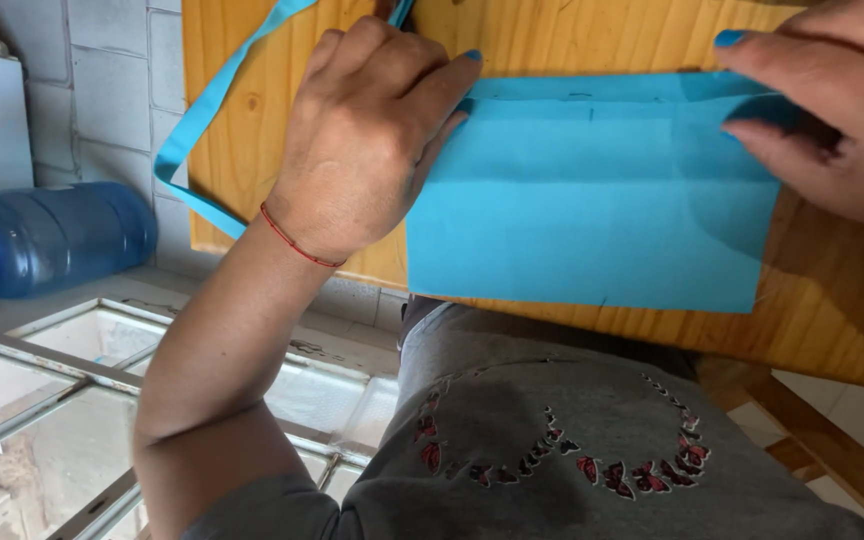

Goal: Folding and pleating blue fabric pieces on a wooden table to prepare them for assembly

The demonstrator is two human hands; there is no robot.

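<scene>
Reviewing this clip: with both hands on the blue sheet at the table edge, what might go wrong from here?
The blue sheet lies right at the near edge of the wooden table, so it may slip off. The right hand pinches only one corner, which could crease unevenly. The loose blue strip by the left hand may snag.

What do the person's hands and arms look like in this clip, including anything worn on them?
Both arms are bare, with no sleeves showing past the wrist. The left hand has a thin red string bracelet around its wrist. The nails are painted bright blue, visible on the left thumb and on the right hand. The person wears a grey top with small butterfly motifs.
</scene>
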